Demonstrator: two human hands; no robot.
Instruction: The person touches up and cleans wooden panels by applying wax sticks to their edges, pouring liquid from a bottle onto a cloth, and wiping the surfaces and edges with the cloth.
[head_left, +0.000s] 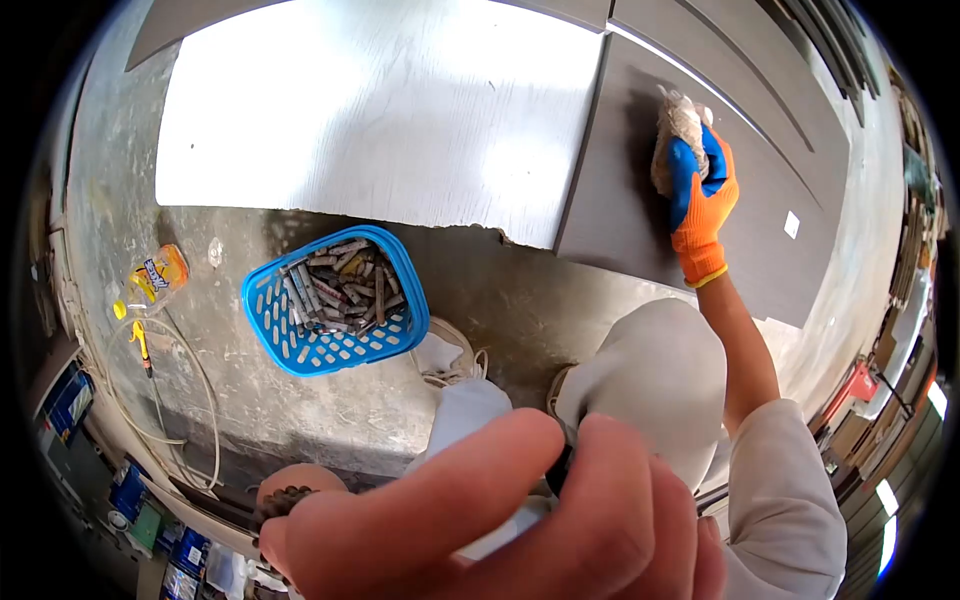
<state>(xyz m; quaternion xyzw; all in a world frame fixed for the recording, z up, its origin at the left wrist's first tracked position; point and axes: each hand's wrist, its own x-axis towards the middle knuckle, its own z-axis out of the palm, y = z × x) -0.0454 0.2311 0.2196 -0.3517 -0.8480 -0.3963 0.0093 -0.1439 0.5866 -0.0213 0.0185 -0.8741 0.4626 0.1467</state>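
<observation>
My right hand (pixel 705 200), in an orange and blue work glove, is closed around a crumpled cream rag (pixel 678 140). The rag rests against a dark grey panel (pixel 625 200). Bare and very close to the camera, my left hand (pixel 520 520) fills the bottom of the view, with a beaded bracelet (pixel 285 503) by its wrist. Its fingers are curled, thumb and fingertips near each other; I cannot tell what they hold. Beside the dark panel lies a pale, glossy board (pixel 380 120) with a ragged near edge.
On the concrete floor, a blue plastic basket (pixel 335 350) holds many short greyish sticks. To its left are a bottle with an orange label (pixel 160 278), a yellow air gun (pixel 140 340) and a looped hose (pixel 210 400). More panels (pixel 740 60) lie beyond the dark one.
</observation>
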